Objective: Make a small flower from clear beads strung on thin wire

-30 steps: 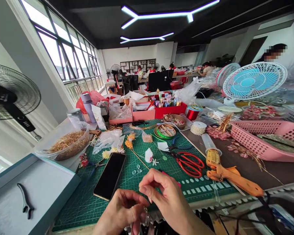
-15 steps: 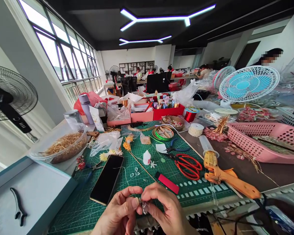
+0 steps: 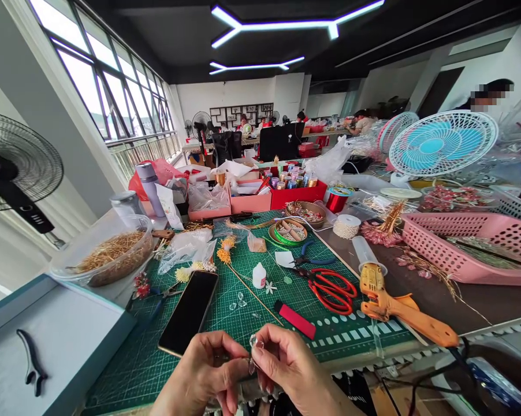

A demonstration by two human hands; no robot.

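At the near edge of the green cutting mat (image 3: 260,312), my left hand (image 3: 204,375) and my right hand (image 3: 295,370) meet fingertip to fingertip. Both are pinched on a small clear crystal bead piece (image 3: 254,349) held between them, just above the mat's front edge. A black phone (image 3: 189,312) lies face up just beyond my left hand. A flat red strip (image 3: 295,319) lies on the mat just past my right hand. A few loose clear beads (image 3: 238,300) are scattered on the mat ahead.
Red-handled scissors (image 3: 334,289) and an orange glue gun (image 3: 399,306) lie to the right. A pink basket (image 3: 468,245), a small blue fan (image 3: 442,144), a clear bowl of straw-like wire (image 3: 108,254), red and pink boxes (image 3: 278,193) and black pliers (image 3: 30,364) surround the mat. People sit far back.
My hands came together from a looser hold and now pinch the bead piece higher, at the fingertips. The red strip, earlier hidden by my right hand, shows.
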